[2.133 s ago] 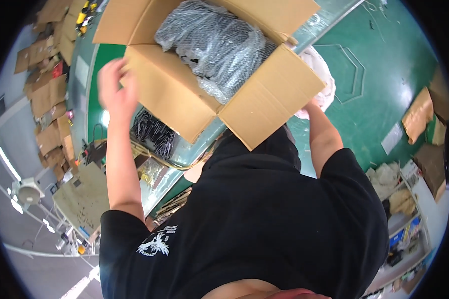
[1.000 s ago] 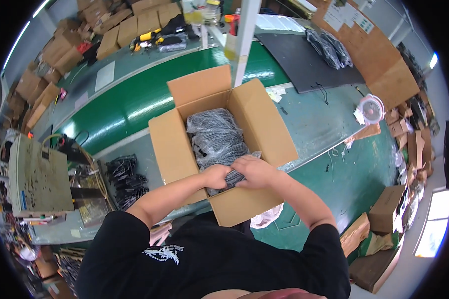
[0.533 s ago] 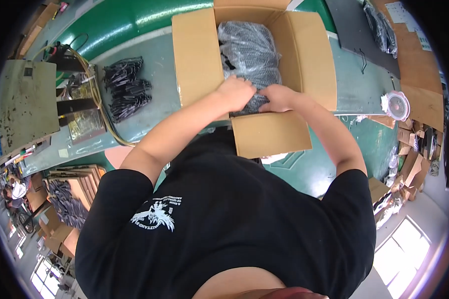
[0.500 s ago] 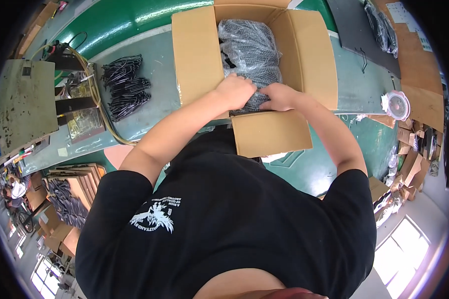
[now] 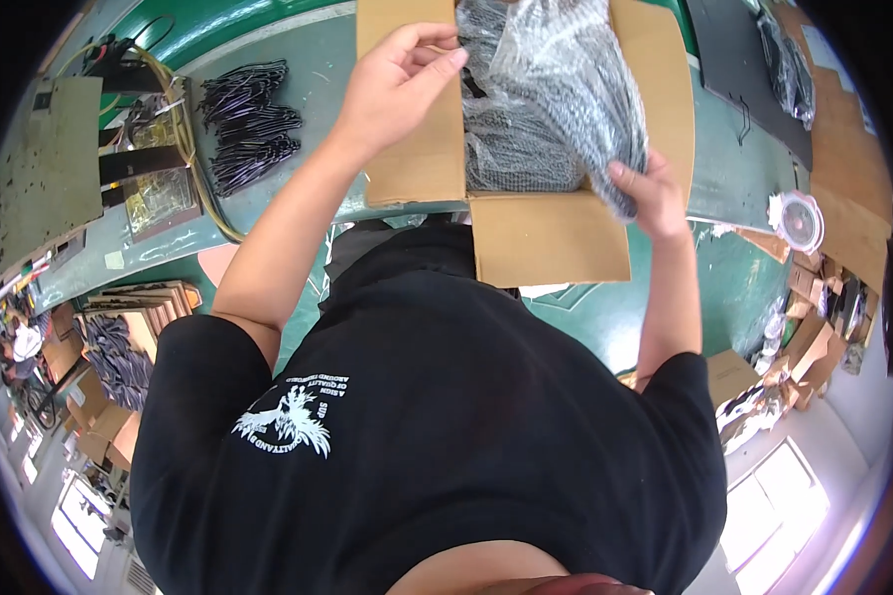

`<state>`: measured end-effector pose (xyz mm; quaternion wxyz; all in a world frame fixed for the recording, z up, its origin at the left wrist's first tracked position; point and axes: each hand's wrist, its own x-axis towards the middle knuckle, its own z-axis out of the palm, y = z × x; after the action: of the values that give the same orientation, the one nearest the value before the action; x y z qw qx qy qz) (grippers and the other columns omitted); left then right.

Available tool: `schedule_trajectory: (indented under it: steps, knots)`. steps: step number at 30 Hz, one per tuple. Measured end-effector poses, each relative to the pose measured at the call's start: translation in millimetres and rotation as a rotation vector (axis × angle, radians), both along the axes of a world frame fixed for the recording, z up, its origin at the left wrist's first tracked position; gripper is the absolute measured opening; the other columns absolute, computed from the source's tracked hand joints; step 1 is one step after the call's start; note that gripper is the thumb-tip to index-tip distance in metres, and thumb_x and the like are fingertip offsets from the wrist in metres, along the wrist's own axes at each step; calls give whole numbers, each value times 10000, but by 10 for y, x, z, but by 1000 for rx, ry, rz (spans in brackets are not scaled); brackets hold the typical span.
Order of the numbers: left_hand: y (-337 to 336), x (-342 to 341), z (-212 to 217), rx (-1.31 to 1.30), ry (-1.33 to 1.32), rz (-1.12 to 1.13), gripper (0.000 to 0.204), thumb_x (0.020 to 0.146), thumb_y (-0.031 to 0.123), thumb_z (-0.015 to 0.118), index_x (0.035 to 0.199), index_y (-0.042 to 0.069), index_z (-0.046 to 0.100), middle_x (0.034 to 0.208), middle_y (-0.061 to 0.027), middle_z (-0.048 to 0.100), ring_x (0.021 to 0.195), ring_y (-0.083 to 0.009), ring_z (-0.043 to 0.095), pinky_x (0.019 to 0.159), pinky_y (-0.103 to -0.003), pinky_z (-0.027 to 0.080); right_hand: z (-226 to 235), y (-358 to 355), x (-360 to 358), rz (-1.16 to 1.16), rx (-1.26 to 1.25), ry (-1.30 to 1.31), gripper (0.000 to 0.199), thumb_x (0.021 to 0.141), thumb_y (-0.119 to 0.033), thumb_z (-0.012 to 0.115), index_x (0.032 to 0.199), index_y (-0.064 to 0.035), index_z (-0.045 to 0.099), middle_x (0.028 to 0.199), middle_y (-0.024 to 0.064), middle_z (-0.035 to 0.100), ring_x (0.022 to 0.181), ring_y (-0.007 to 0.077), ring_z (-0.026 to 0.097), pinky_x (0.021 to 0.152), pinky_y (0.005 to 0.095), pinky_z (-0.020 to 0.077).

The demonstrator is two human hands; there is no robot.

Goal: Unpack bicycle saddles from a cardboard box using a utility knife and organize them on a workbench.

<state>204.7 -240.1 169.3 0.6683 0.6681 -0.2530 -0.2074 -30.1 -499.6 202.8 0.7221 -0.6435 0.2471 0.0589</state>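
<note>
An open cardboard box (image 5: 551, 243) stands on the green worktable (image 5: 298, 69) in front of me, flaps spread. Inside lies a clear plastic bag (image 5: 551, 109) packed with dark grey items. My left hand (image 5: 397, 89) hovers over the box's left flap, thumb and fingertips pinched at the bag's upper left edge. My right hand (image 5: 647, 188) grips the bag's lower right corner at the box's near wall. My black shirt hides the table's near edge.
Bundles of black cables (image 5: 248, 119) lie on the table left of the box, beside a flat cardboard sheet (image 5: 40, 169). A small white fan (image 5: 799, 220) and a black mat (image 5: 734, 59) sit to the right. Cardboard boxes (image 5: 814, 337) crowd the floor on both sides.
My hands have spread apart: the left went to the bag's upper left edge, the right to its lower right corner. The view has tilted closer over the box.
</note>
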Motion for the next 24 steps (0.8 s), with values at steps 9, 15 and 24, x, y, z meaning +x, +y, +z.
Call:
schedule_trajectory:
  steps: [9,15,24]
  knots:
    - [261,-70,295,-183,431,-117,327,1003,201,698,1236,-25,658,1110,-65,715,935,-101,650,838,-250,507,-169,953,66,-49,144,-193,381,899,-51,703,1257,57,628,1091,132,731,881,200,708,768,322,574]
    - [885,-56,92,-201,718,91,201,1012,245,682,961,55,646,806,-12,634,702,-101,623,601,-253,517,-84,1286,282,-52,215,-216,366,909,-151,730,1194,56,630,929,167,716,695,210,664,586,319,517]
    - [1710,230,75,-237,432,446,135,995,154,693,949,48,624,812,-27,641,665,-112,610,586,-243,491,37,1624,706,227,38,-145,301,930,36,703,1228,47,667,1147,78,731,1026,128,656,924,305,526]
